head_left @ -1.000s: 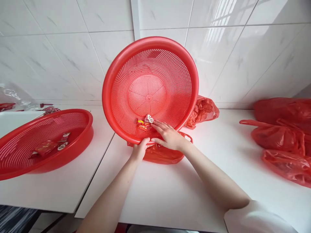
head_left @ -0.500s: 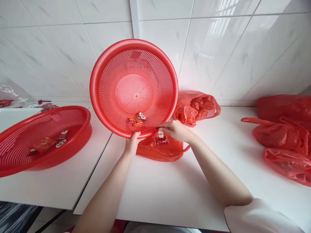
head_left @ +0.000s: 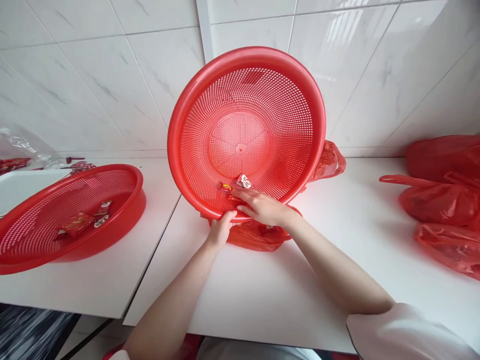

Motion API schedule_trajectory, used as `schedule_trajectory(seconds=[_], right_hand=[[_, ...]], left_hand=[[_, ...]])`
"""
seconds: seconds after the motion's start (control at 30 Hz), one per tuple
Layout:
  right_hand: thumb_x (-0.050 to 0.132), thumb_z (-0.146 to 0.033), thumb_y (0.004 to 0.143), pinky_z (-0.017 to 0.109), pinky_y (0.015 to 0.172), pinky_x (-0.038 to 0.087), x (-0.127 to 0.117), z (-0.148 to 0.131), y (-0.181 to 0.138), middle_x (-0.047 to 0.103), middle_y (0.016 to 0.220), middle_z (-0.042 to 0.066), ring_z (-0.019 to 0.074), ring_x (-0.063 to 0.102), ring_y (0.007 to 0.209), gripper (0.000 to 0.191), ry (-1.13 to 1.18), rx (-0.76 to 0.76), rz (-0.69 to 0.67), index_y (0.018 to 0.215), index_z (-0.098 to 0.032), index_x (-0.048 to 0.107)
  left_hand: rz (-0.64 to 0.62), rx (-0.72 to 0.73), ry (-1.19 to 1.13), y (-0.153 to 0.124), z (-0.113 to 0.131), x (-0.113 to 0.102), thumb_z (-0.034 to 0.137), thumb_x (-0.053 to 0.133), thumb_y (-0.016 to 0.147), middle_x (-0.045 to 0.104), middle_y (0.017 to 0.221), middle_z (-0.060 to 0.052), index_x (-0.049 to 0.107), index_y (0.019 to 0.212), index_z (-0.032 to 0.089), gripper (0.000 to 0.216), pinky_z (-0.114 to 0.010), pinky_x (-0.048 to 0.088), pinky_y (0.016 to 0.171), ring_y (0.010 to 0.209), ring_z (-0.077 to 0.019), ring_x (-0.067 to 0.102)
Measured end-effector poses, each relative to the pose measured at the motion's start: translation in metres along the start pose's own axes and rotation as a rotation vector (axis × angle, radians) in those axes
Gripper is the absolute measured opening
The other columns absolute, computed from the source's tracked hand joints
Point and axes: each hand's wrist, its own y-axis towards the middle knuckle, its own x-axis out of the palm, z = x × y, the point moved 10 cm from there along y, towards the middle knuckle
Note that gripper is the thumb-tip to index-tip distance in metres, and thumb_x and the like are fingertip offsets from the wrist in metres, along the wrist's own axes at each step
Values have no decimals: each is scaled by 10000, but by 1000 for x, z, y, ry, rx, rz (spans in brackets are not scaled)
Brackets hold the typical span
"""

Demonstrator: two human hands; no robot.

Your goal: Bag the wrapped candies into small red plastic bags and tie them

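Note:
My left hand (head_left: 221, 229) grips the lower rim of a round red perforated basket (head_left: 285, 95), which is tilted up on edge with its inside facing me. My right hand (head_left: 262, 207) reaches over that rim, fingers stretched out and resting on small red and white wrapped candies (head_left: 243, 182) lying at the bottom of the basket. Under both hands lies a red plastic bag (head_left: 255, 236) on the white counter.
A second red perforated basket (head_left: 123, 200) with a few wrapped candies lies flat at the left. More red plastic bags lie behind the tilted basket (head_left: 330, 160) and at the right (head_left: 438, 200). A white tiled wall stands behind. A gap separates the two white counters (head_left: 150, 270).
The tilted basket has swung back to the right and up. My right hand, which was at the red bag below the rim, now reaches inside the basket onto the candies.

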Motion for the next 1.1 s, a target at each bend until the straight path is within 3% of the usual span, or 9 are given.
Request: schedule_trajectory(seconds=[0.1, 0.27, 0.57, 0.73, 0.87, 1.0, 1.1], right_hand=[[472, -243, 941, 355, 939, 472, 3, -1, 1, 635, 1236, 99, 223, 604, 1112, 362, 7, -5, -1, 1290, -213, 566], [480, -205, 925, 292, 796, 488, -10, 6, 0, 726, 1009, 40, 175, 666, 853, 266, 98, 79, 56, 1089, -215, 689], [542, -272, 875, 234, 651, 472, -24, 29, -4, 721, 829, 26, 132, 633, 695, 216, 303, 238, 102, 936, -151, 710], [541, -311, 890, 241, 618, 445, -34, 31, -6, 676, 727, 23, 126, 591, 630, 226, 127, 250, 147, 803, -159, 684], [490, -286, 928, 278, 715, 473, -46, 17, -5, 674, 846, 63, 164, 619, 761, 230, 1, 168, 256, 866, -167, 677], [418, -254, 960, 340, 898, 487, -28, 4, -1, 644, 1165, 107, 210, 621, 1042, 299, -18, 48, 180, 1172, -181, 615], [423, -251, 958, 463, 1083, 363, -8, 6, 1, 501, 1397, 148, 268, 440, 1321, 430, -120, 35, 98, 1376, -157, 462]], left_hand=[[-16, -12, -19, 1, 0, 2, 218, 659, 699, 686, 1069, -80, 652, 1000, 175, 304, -463, 545, 860, 1038, -301, 644], [-84, 8, -106, 8, 15, 5, 188, 620, 694, 674, 1103, -90, 604, 1108, 164, 415, -474, 551, 846, 1025, -289, 650], [51, 81, -94, 27, 32, -29, 173, 634, 664, 682, 903, -56, 613, 971, 135, 311, -464, 562, 805, 901, -260, 676], [90, 132, -81, 27, 38, -35, 161, 646, 654, 681, 952, -38, 599, 1059, 184, 408, -454, 570, 802, 940, -265, 667], [72, 114, -58, 20, 35, -24, 153, 651, 666, 680, 987, -43, 582, 1122, 198, 463, -452, 578, 791, 970, -272, 659], [-8, 19, -49, 5, 19, 1, 171, 656, 683, 659, 1122, -69, 584, 1141, 204, 465, -460, 581, 794, 1011, -287, 646], [6, -28, -45, -3, 9, 8, 160, 679, 661, 632, 1196, -60, 594, 1141, 235, 493, -442, 575, 826, 1058, -286, 628]])
